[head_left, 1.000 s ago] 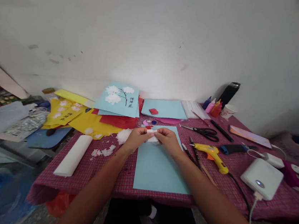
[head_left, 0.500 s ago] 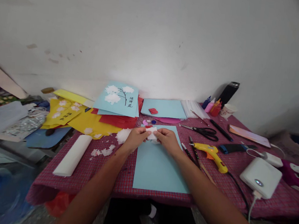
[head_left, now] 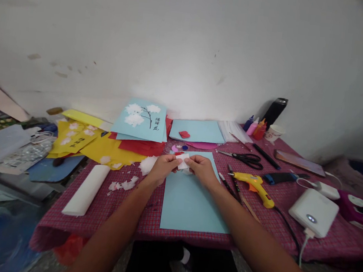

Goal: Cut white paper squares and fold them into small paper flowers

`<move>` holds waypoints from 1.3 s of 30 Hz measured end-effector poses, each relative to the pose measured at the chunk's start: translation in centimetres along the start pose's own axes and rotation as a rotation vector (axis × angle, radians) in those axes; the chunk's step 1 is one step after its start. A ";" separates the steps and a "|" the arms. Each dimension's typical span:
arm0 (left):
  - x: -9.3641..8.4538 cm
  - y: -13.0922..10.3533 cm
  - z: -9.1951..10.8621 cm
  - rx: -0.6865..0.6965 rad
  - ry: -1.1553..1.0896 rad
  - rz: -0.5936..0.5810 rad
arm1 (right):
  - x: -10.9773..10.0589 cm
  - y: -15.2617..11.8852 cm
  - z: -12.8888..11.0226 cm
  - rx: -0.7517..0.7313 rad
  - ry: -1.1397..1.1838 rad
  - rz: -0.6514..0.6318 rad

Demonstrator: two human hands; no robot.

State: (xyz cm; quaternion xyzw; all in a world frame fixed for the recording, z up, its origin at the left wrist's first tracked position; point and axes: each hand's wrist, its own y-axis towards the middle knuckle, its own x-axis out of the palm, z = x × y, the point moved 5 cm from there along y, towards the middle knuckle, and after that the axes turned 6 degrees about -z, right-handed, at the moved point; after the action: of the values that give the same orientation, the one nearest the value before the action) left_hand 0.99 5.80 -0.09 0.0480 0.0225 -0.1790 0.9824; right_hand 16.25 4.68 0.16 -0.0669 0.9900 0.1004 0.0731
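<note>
A small piece of white paper (head_left: 183, 160), apparently folded, is pinched between my two hands above the far part of a light blue sheet (head_left: 189, 207). My left hand (head_left: 164, 168) grips its left edge with thumb and fingers. On its right edge, my right hand (head_left: 203, 169) is closed in the same way. Crumpled white tissue (head_left: 147, 165) lies just left of my left hand, and torn white scraps (head_left: 125, 184) are scattered nearer to me. Beyond the fingers are small red, pink and dark blue bits (head_left: 184, 147). Part of the paper is hidden by my fingertips.
To the left lies a white paper roll (head_left: 86, 190). Blue cards with white flowers (head_left: 142, 120) lean at the back. Scissors (head_left: 242, 158), a yellow glue gun (head_left: 254, 187) with its cord and a white power bank (head_left: 314, 212) lie right; a black flask (head_left: 275, 112) stands behind.
The view has shifted slightly. The white paper has tilted a little between my fingers; both hands keep hold of it in nearly the same place.
</note>
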 end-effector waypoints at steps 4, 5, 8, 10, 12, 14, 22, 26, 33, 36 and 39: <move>0.0 -0.1 0.2 0.008 -0.020 -0.003 | 0.1 0.0 0.0 0.013 0.015 -0.004; 0.0 -0.1 0.2 0.009 -0.021 -0.004 | 0.1 0.0 0.0 0.012 0.024 -0.008; 0.1 -0.1 0.2 0.012 -0.023 -0.003 | 0.2 0.0 -0.1 0.008 0.044 -0.014; 0.0 -0.1 0.2 0.012 -0.031 0.003 | 0.2 0.0 0.0 0.009 0.036 -0.013; 0.0 0.0 0.1 0.005 -0.046 0.006 | 0.2 0.0 0.1 0.015 0.025 -0.010; 0.0 0.0 -0.1 -0.006 -0.065 0.010 | 0.2 0.0 0.2 0.017 0.017 -0.012; -0.2 0.2 -0.7 -0.015 -0.111 0.009 | 0.3 -0.1 -0.3 0.000 -0.014 -0.037; -0.3 0.3 -0.8 -0.019 -0.105 0.013 | 0.4 0.0 0.0 -0.015 -0.030 -0.047; -0.3 0.3 -0.8 -0.020 -0.111 0.005 | 0.6 0.1 0.2 -0.014 -0.025 -0.074; -0.2 0.3 -0.7 -0.015 -0.108 0.012 | 0.6 0.1 0.2 -0.014 0.023 -0.091; -0.4 0.2 -0.4 0.023 -0.105 0.062 | 0.4 0.2 0.4 -0.001 0.088 -0.071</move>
State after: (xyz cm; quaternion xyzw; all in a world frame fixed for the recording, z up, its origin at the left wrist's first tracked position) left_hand 0.69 6.16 -0.47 0.0506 -0.0329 -0.1511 0.9867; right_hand 15.85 4.89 -0.22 -0.1065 0.9892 0.0952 0.0329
